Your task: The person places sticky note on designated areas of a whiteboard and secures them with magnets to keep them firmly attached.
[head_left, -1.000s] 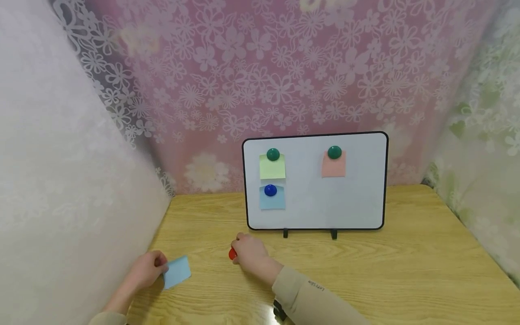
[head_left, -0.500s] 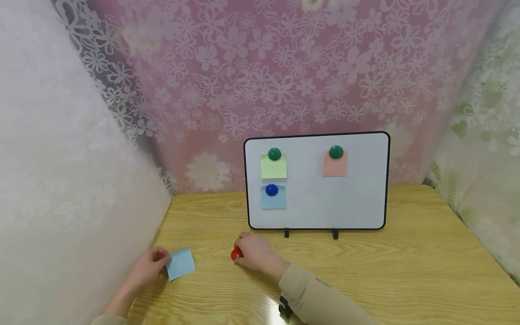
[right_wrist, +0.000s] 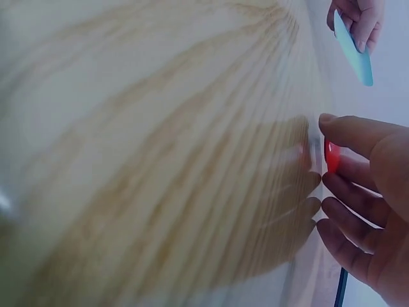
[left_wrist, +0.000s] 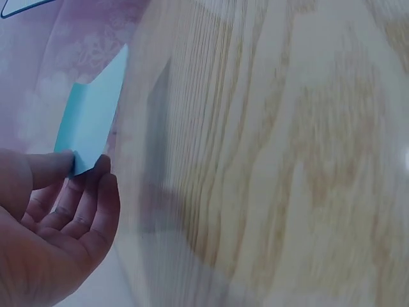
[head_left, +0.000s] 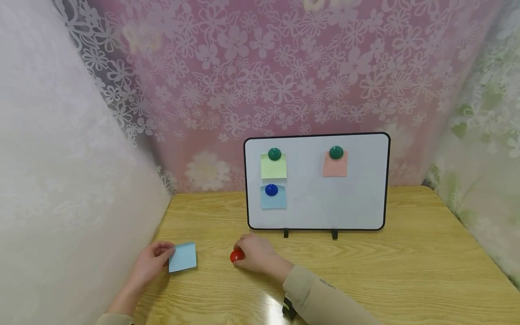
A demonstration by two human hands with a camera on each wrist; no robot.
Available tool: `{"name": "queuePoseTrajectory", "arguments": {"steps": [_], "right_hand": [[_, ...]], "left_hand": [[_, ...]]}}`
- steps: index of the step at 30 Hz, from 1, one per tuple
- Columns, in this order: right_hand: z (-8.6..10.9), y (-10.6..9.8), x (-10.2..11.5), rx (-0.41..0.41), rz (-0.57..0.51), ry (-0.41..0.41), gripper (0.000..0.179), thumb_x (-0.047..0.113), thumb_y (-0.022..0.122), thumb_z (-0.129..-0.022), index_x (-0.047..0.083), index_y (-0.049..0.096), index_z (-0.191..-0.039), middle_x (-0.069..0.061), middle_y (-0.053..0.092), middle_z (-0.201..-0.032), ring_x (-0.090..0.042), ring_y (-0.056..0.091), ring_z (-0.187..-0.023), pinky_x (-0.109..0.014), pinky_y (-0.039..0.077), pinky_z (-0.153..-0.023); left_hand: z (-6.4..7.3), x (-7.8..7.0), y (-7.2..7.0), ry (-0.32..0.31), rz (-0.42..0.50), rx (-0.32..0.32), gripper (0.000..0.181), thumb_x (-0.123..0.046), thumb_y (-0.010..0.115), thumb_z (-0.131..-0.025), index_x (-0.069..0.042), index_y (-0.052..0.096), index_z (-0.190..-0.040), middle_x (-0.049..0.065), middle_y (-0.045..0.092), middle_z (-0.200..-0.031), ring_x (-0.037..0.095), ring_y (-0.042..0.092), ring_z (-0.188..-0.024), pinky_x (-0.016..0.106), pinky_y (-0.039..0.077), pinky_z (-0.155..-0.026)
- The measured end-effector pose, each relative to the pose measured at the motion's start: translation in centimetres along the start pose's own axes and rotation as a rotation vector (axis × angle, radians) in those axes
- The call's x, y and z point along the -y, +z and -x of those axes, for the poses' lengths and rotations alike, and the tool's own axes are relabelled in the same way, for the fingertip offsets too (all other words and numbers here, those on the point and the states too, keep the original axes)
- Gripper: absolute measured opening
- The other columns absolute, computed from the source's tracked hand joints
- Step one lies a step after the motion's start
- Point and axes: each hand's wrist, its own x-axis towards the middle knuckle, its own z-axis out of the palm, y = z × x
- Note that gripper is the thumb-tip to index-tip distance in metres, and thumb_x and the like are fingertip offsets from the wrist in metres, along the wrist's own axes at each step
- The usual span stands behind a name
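A light-blue sticky note (head_left: 183, 258) is pinched at its left edge between the thumb and fingers of my left hand (head_left: 148, 265). In the left wrist view the note (left_wrist: 96, 118) is bent along a crease and held off the tabletop, its shadow on the wood. To the right, my right hand (head_left: 259, 255) grips a round red magnet (head_left: 235, 256) at the table surface. Thumb and fingers lie around the magnet (right_wrist: 331, 155) in the right wrist view, and part of it is hidden by them.
A black-framed whiteboard (head_left: 308, 198) stands behind the hands on small black feet. On it, green magnets hold a yellow-green note (head_left: 274, 168) and a pink note (head_left: 335, 166); a blue magnet (head_left: 271, 190) holds a blue note (head_left: 273, 203). Patterned curtains (head_left: 260, 90) enclose the wooden table (head_left: 390, 271).
My left hand has moved slightly forward and to the right, and the blue note has turned more level. My right hand has shifted slightly right with the red magnet.
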Motion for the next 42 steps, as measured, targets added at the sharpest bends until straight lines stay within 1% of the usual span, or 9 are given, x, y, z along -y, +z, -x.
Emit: {"name": "queuePoseTrajectory", "arguments": {"steps": [5,12,17,22,25,28,32,38,42], "right_hand": [[0.5,-0.3,-0.1,-0.002,-0.079,0.005,0.035,0.041,0.086,-0.091,0.017,0.08,-0.115,0.008,0.069,-0.099,-0.005,0.058,-0.086,-0.022,0.051,-0.071],[1.1,-0.4,-0.5,-0.026,-0.202,0.011,0.036,0.038,0.087,-0.09,0.015,0.08,-0.117,0.01,0.069,-0.094,-0.001,0.057,-0.081,-0.02,0.05,-0.07],[1.7,-0.8,-0.5,-0.031,-0.284,0.029,0.039,0.036,0.088,-0.091,0.013,0.079,-0.12,0.009,0.072,-0.1,-0.002,0.062,-0.086,-0.021,0.053,-0.074],[2.1,-1.4,-0.5,-0.032,-0.347,0.056,0.038,0.033,0.087,-0.091,0.012,0.079,-0.123,0.006,0.074,-0.108,-0.003,0.066,-0.091,-0.024,0.056,-0.079],[2.3,-1.4,-0.8,-0.04,-0.375,0.064,0.038,0.032,0.087,-0.092,0.012,0.078,-0.123,0.007,0.075,-0.11,-0.004,0.067,-0.093,-0.025,0.056,-0.082],[2.4,-1.4,-1.3,-0.05,-0.398,0.071,0.038,0.031,0.087,-0.092,0.013,0.077,-0.124,0.008,0.074,-0.11,-0.004,0.068,-0.095,-0.024,0.056,-0.084],[2.6,-1.5,-1.9,-0.065,-0.399,0.075,0.037,0.032,0.087,-0.093,0.014,0.078,-0.123,0.009,0.074,-0.109,-0.006,0.068,-0.096,-0.025,0.057,-0.084],[3.3,-1.9,-2.8,-0.095,-0.396,0.062,0.036,0.033,0.087,-0.093,0.015,0.077,-0.122,0.009,0.074,-0.11,-0.009,0.07,-0.098,-0.026,0.057,-0.085],[3.9,-2.2,-3.4,-0.121,-0.42,0.049,0.036,0.032,0.086,-0.094,0.015,0.077,-0.124,0.008,0.074,-0.112,-0.013,0.071,-0.099,-0.027,0.058,-0.085]], "left_hand": [[0.0,-0.4,0.7,0.012,0.067,-0.03,0.027,-0.009,0.067,-0.107,0.008,0.066,-0.128,0.012,0.068,-0.109,0.017,0.064,-0.094,0.028,0.059,-0.076],[-0.3,-0.7,1.5,0.015,0.122,-0.048,0.039,-0.007,0.068,-0.106,0.01,0.061,-0.141,0.016,0.069,-0.117,0.014,0.065,-0.096,0.027,0.06,-0.077],[-0.6,-0.5,1.9,0.017,0.167,-0.057,0.038,-0.005,0.068,-0.106,0.012,0.062,-0.14,0.02,0.07,-0.124,0.012,0.069,-0.097,0.026,0.061,-0.08],[-0.9,-0.4,2.3,0.026,0.208,-0.061,0.037,-0.008,0.065,-0.108,0.016,0.061,-0.136,0.025,0.068,-0.128,0.018,0.073,-0.1,0.028,0.061,-0.084],[-0.9,-0.5,2.6,0.027,0.228,-0.057,0.039,-0.01,0.064,-0.109,0.018,0.058,-0.137,0.028,0.069,-0.127,0.019,0.074,-0.099,0.029,0.062,-0.085],[-1.0,-0.7,2.9,0.02,0.26,-0.058,0.039,-0.009,0.062,-0.11,0.019,0.057,-0.137,0.028,0.07,-0.126,0.016,0.074,-0.096,0.028,0.062,-0.084],[-1.0,-0.9,3.4,0.013,0.304,-0.061,0.038,-0.008,0.062,-0.11,0.017,0.057,-0.138,0.026,0.071,-0.126,0.013,0.074,-0.093,0.028,0.062,-0.083],[-0.9,-1.4,4.0,0.021,0.322,-0.069,0.038,-0.009,0.063,-0.109,0.017,0.059,-0.137,0.025,0.073,-0.123,0.014,0.075,-0.091,0.029,0.062,-0.083],[-0.8,-2.1,4.6,0.024,0.33,-0.064,0.037,-0.008,0.064,-0.109,0.017,0.061,-0.135,0.026,0.073,-0.122,0.015,0.076,-0.091,0.031,0.063,-0.083]]}}
